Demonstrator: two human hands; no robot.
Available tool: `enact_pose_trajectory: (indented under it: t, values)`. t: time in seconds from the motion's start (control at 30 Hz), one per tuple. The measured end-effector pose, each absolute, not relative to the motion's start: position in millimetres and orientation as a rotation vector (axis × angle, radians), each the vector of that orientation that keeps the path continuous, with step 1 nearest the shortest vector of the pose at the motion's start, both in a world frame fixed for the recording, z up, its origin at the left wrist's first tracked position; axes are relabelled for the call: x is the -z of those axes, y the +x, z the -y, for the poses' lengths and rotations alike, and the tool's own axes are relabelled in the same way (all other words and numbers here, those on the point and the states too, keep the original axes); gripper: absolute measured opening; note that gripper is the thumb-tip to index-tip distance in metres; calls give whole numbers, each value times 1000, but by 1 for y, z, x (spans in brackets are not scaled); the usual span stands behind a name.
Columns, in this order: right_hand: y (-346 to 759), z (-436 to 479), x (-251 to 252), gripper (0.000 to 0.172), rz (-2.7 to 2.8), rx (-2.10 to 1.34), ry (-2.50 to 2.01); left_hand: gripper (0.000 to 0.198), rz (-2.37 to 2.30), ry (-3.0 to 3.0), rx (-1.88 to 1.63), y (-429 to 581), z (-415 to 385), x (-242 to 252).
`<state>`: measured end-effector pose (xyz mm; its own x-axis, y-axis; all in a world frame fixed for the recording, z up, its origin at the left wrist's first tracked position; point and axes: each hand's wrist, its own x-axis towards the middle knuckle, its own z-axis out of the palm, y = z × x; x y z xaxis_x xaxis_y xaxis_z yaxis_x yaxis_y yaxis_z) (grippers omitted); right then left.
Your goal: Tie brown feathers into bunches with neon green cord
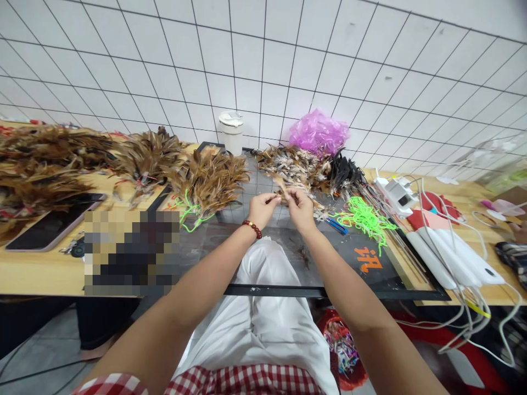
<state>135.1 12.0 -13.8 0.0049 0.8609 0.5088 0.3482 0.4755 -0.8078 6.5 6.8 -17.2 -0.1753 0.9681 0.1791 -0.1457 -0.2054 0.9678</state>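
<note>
Above the dark glossy board (267, 263), my two hands meet with fingertips almost touching. My right hand (300, 209) pinches a pale tan feather (280, 182) that points up and away. My left hand (262, 211) is closed in a pinch at the lower end of that feather; how much of it those fingers grip is hard to see. Just beyond my hands lies a heap of loose brown and cream feathers (288, 167), with black feathers (346, 171) at its right. To the left spreads a large bunch of brown feathers (212, 181), with green cord (190, 211) at its base.
A tangle of green cord (366, 216) lies right of a blue-handled tool (337, 225). A lidded white cup (231, 131) and pink plastic bag (319, 131) stand by the wall. More feather bunches (49, 148) and a phone (53, 222) are left; cables and a white charger (399, 196) right.
</note>
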Motion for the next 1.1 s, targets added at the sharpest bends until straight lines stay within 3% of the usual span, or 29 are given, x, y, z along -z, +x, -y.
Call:
enact_pose_trajectory:
  t: [0.13, 0.23, 0.4, 0.83, 0.93, 1.1]
  values:
    - [139, -13, 5, 31, 1318, -597, -1048, 14, -971, 754, -1421, 3, -4, 9]
    - [138, -10, 0, 28, 1300, -667, -1002, 19, -791, 619, -1338, -1, -1, 2]
    - [130, -3, 2, 17, 1454, -796, -984, 23, -704, 658, -1269, 2, 3, 1]
    - [141, -7, 9, 17, 1815, -769, -1242, 19, -747, 643, -1444, -7, -3, -1]
    - [139, -6, 7, 23, 1721, -702, -1153, 21, -788, 692, -1457, -4, -2, -1]
    - [134, -6, 7, 28, 1649, -897, -1021, 27, -802, 755, -1454, 4, 2, -1]
